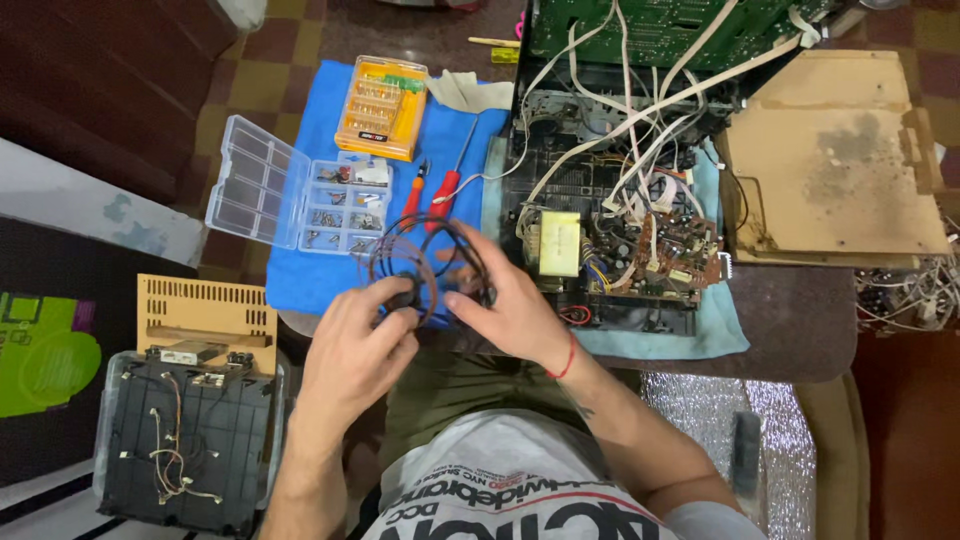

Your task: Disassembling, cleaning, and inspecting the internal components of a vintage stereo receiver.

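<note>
Both hands hold a coiled black cable (425, 262) over the near edge of a blue cloth (310, 270). My left hand (355, 345) pinches the lower part of the coil from the left. My right hand (505, 300) grips the coil's right side, fingers spread across the loops; a red thread band circles that wrist. Right of the hands lies an opened electronic chassis (610, 240) with a yellow transformer (560, 243), a brown circuit board and many white wires.
On the cloth: a clear parts box (300, 195) with its lid open, an orange bit-set case (382, 107), red-handled pliers (414, 193) and screwdriver (450, 185). A green circuit board (660, 30) stands behind. A wooden panel (835, 170) lies right; a black back cover (185, 440) lower left.
</note>
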